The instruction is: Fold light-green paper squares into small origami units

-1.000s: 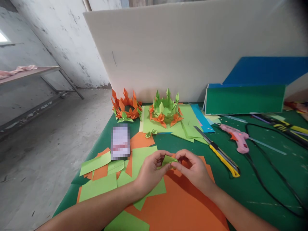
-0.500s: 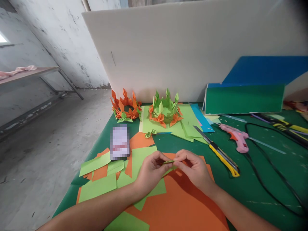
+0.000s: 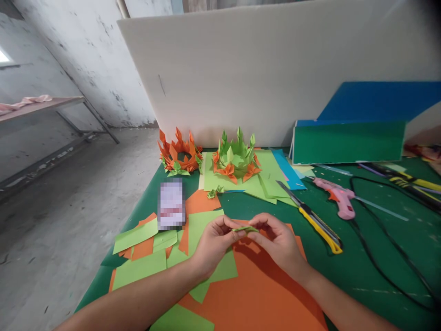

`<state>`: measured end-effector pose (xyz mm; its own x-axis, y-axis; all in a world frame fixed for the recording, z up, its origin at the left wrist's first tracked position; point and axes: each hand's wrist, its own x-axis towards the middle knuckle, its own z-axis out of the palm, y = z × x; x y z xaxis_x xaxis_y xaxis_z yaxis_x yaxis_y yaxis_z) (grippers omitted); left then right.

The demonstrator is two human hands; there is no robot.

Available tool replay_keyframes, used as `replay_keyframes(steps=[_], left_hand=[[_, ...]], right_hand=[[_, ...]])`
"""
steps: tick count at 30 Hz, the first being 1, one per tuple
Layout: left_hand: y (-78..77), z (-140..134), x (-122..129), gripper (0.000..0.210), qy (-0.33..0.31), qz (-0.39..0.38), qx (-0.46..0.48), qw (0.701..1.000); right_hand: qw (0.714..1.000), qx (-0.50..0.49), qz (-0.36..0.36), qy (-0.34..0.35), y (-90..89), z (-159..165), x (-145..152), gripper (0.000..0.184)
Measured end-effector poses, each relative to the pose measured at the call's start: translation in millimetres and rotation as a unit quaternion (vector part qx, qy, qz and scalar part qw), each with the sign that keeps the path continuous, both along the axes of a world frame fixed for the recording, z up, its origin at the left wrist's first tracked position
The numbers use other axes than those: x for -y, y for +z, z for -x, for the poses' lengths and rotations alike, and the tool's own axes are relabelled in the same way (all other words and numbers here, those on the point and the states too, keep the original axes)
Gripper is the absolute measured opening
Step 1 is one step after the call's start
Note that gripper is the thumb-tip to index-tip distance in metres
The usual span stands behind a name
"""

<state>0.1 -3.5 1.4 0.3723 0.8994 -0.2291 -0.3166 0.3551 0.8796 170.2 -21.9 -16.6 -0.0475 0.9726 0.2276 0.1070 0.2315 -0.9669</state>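
Between my fingertips is a small folded piece of green paper [image 3: 246, 229], held nearly flat above the orange paper sheet [image 3: 268, 294]. My left hand [image 3: 217, 241] pinches its left end between thumb and fingers. At the other end, my right hand [image 3: 275, 239] grips it the same way, thumb below and fingers above. The fingers cover part of the folded piece. Beyond my hands stand a green paper crown [image 3: 236, 158] with orange flowers and an orange paper crown [image 3: 179, 154] with green flowers. Small green paper flowers [image 3: 215, 191] lie nearer to me.
Green paper pieces [image 3: 139, 269] and orange scraps spread at the left beside a blurred-out rectangular item [image 3: 171, 202]. Right of my hands lie a yellow utility knife [image 3: 320, 227] and a pink glue gun [image 3: 336, 196] with a black cord. A white board [image 3: 241, 73] stands behind.
The folded green paper now shows more between my fingertips, its right end more exposed. Both hands stay in nearly the same place.
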Motion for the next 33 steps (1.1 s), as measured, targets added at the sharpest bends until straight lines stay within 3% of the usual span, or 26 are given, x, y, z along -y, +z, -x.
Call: replay_keyframes(steps=[8, 15, 27, 33], left_hand=[[-7.7, 1.7, -0.2, 0.019, 0.013, -0.094, -0.048, 0.994], [-10.6, -0.8, 2.0, 0.023, 0.040, -0.135, -0.067, 0.988], [-6.8, -1.8, 5.4, 0.028, -0.004, -0.117, -0.068, 0.991], [-2.2, 0.4, 2.4, 0.024, 0.003, -0.076, -0.073, 0.994]], right_hand=[[0.998, 0.018, -0.030, -0.044, -1.8, 1.1, 0.7, 0.014], [0.999, 0.036, -0.012, 0.000, 1.1, 1.4, 0.3, 0.017], [0.998, 0.054, -0.028, -0.002, -1.6, 2.0, 0.0, 0.022], [0.999, 0.033, -0.013, 0.023, 0.7, 2.5, -0.6, 0.024]])
